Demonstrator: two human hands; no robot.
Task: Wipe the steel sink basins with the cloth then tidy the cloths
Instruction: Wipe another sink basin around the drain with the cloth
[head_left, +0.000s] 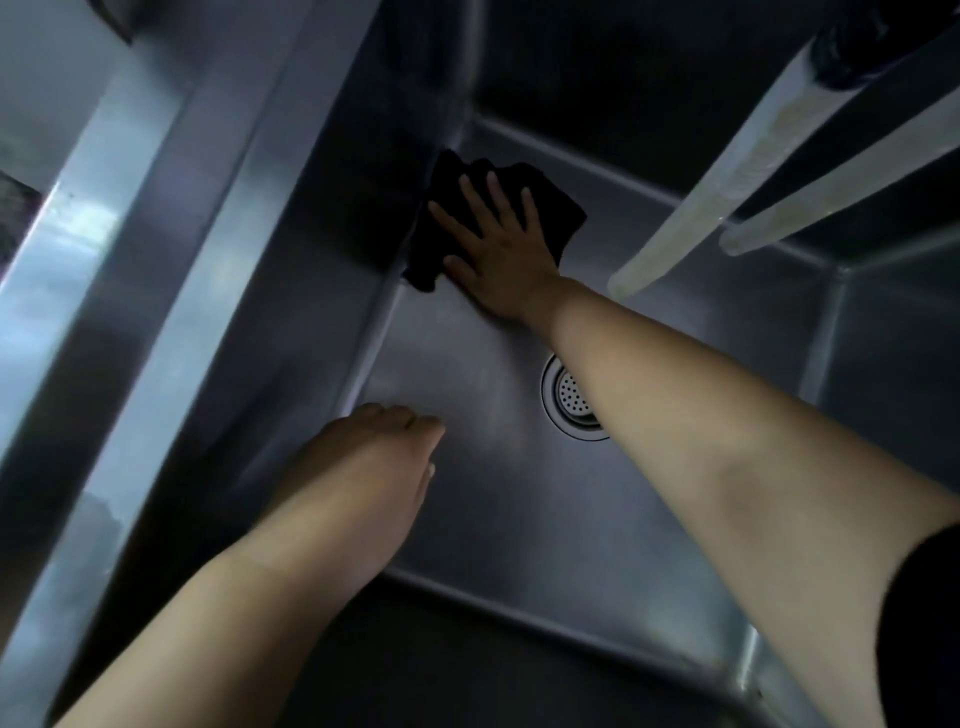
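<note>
I look straight down into a deep steel sink basin (483, 493). A dark cloth (553, 205) lies crumpled on the basin floor in its far left corner, against the left wall. My right hand (493, 249) presses flat on the cloth with its fingers spread and straight. My left hand (363, 478) hangs over the near left part of the basin, its fingers loosely curled and holding nothing. The round perforated drain (569, 397) sits in the floor's middle, partly hidden by my right forearm.
Two pale tubular spouts (727, 171) reach in from the upper right, above the basin. A broad steel divider rim (140, 291) runs along the left, with a second basin beyond it. Steel walls enclose the basin on all sides.
</note>
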